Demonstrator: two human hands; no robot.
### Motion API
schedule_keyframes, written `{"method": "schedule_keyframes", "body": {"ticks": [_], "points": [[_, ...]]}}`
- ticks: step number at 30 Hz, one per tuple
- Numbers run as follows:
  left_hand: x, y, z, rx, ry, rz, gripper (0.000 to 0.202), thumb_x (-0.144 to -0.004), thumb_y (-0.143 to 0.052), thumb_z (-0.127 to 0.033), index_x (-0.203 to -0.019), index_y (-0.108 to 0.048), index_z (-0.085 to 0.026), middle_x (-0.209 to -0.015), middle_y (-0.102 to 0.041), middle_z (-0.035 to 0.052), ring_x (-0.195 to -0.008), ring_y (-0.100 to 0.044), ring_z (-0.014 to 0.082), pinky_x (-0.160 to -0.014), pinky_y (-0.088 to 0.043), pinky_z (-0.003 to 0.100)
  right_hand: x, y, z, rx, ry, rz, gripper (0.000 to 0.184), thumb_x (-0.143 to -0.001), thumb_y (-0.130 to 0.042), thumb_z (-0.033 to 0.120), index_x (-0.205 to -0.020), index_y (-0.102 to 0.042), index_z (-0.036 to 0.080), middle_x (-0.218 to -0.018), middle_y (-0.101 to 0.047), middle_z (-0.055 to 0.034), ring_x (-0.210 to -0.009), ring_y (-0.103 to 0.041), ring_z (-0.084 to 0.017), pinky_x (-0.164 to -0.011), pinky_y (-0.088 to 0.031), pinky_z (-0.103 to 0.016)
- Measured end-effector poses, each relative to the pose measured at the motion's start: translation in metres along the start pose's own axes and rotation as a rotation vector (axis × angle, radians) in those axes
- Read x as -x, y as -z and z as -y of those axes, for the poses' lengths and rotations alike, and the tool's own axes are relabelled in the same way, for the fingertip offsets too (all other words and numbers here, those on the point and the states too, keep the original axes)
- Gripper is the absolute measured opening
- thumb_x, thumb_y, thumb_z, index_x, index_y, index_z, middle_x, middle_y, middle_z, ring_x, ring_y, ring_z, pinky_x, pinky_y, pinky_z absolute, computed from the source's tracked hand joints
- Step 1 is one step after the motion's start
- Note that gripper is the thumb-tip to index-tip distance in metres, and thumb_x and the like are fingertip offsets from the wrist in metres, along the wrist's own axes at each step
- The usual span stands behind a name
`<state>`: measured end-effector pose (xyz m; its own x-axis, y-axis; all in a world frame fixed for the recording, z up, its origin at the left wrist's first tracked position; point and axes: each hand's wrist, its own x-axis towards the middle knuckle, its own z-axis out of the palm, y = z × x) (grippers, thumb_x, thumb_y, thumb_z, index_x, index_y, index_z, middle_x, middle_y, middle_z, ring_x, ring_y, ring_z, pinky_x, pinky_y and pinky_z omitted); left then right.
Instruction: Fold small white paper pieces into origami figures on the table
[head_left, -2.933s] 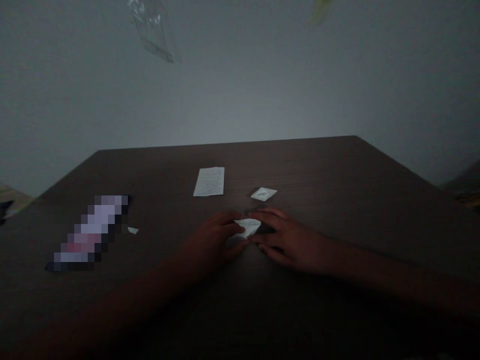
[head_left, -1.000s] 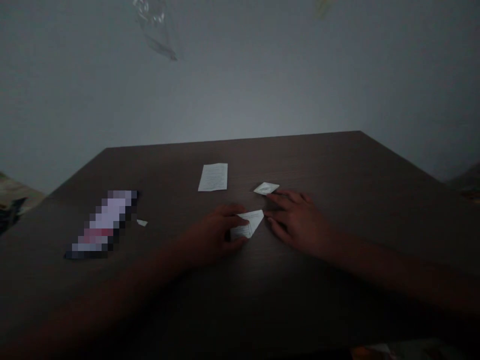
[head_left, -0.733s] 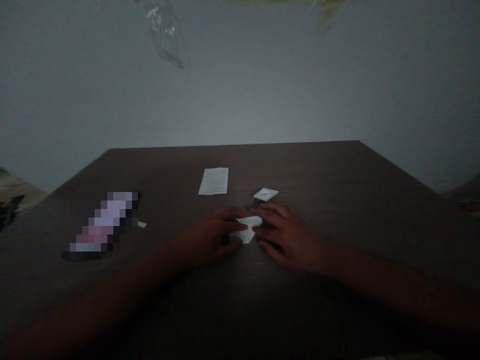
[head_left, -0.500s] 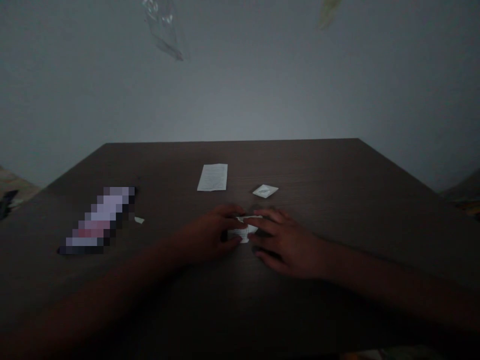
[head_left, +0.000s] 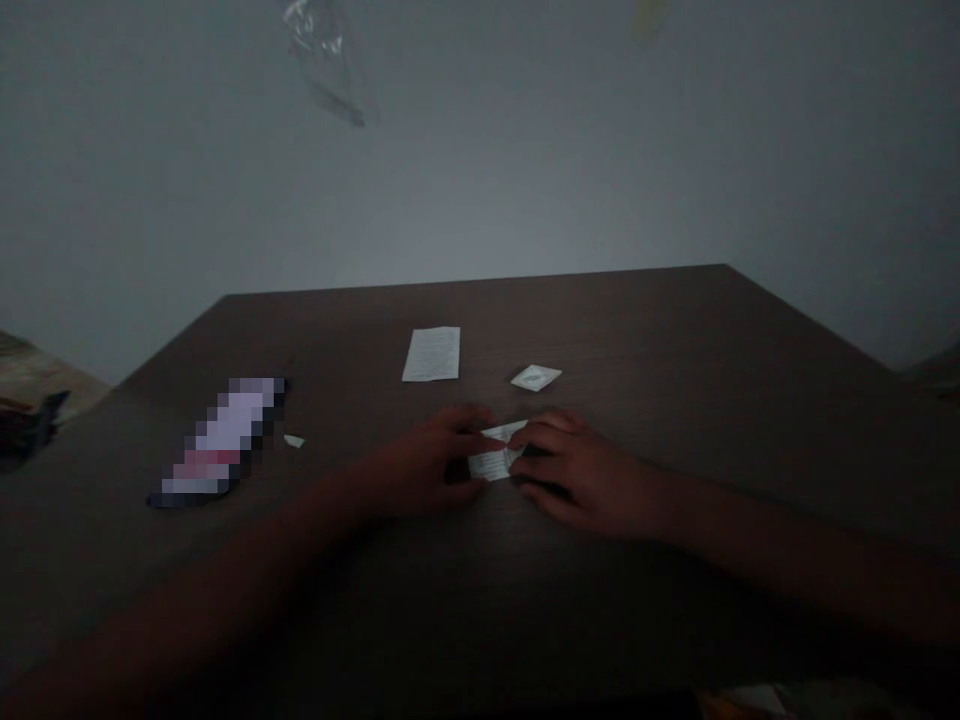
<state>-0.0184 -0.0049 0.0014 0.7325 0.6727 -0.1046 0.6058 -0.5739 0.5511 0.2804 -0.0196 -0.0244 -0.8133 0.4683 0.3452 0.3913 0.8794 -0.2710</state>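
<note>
Since half a second ago, the right hand [head_left: 585,475] has drawn slightly toward the right edge of the dark brown, wood-grained surface [head_left: 600,320], so more of the small white paper with printed lines [head_left: 491,466] shows; its right part seems to be what is being handled. That paper lies roughly midway between the surface's left and right edges. Half open, the left hand [head_left: 442,460] covers its left part, index finger laid across it. The right hand is loosely curled, fingers spread over its right part; whether it pinches the paper is too dark to tell. Beyond, toward the far edge, lies a diamond-shaped white paper piece [head_left: 536,377], with a rectangular printed white sheet [head_left: 433,354] to its left. Toward the left edge are a tiny white scrap [head_left: 294,441] and a long dark-rimmed object with a pixelated face [head_left: 225,435]. Past the far edge, a clear plastic bag [head_left: 326,60] shows against the grey wall [head_left: 480,180].
</note>
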Motion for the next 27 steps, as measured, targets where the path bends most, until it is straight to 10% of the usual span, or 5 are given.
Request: {"method": "schedule_keyframes", "body": {"ticks": [14,27], "points": [[-0.005,-0.010,0.013,-0.046,-0.078,-0.165,0.035,-0.112,-0.074,-0.023,-0.147,-0.078,-0.021,-0.166,-0.070,0.0151,-0.154,-0.067,0.0332,-0.134,-0.053,0.054,0.002,0.000,-0.014,-0.191,-0.091,-0.020,0.024,-0.116,-0.059,0.020,-0.120,-0.082,0.021,-0.119,-0.087,-0.0094,-0.117,-0.081,-0.025,-0.129,-0.045,-0.059],[-0.006,-0.011,0.018,-0.037,-0.097,-0.189,0.019,-0.113,-0.073,-0.024,-0.129,-0.082,-0.021,-0.152,-0.078,0.0115,-0.138,-0.077,0.0286,-0.127,-0.059,0.048,0.005,0.003,-0.001,0.088,-0.127,0.167,0.044,-0.116,-0.062,0.030,-0.158,-0.074,0.023,-0.160,-0.074,-0.0178,-0.147,-0.070,-0.036,-0.137,-0.037,-0.074]]}}
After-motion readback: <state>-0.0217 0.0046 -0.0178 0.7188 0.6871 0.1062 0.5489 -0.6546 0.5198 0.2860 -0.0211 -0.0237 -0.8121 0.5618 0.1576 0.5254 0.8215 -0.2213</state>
